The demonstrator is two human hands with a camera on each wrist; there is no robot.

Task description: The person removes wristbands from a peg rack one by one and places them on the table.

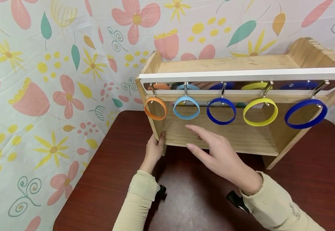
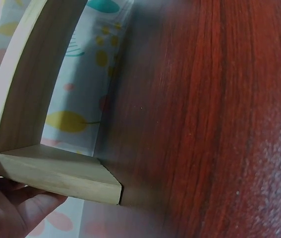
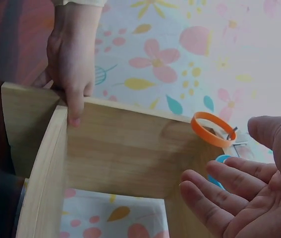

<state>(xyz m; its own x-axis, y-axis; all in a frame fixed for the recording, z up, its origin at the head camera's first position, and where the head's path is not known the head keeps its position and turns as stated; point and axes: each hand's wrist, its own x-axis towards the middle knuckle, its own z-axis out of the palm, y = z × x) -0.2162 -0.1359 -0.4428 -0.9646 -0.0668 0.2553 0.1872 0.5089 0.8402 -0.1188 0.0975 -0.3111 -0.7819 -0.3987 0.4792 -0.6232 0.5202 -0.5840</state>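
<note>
Along the wooden rack (image 1: 228, 65) on the desk (image 1: 107, 173), my left grip (image 1: 155, 148) grasps its left side; next hang an orange ring (image 1: 156, 118), light-blue ring (image 1: 186, 118), blue ring (image 1: 221, 123) near my released right grip (image 1: 220, 150), yellow ring (image 1: 260, 124) and second blue ring (image 1: 304, 126).

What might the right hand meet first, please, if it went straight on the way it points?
The right hand would probably meet the left wooden side panel, below the orange ring; depth is unclear.

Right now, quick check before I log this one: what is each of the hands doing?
Left hand: closed, gripping the wooden rack at its left side.
Right hand: open, holding nothing.
</note>
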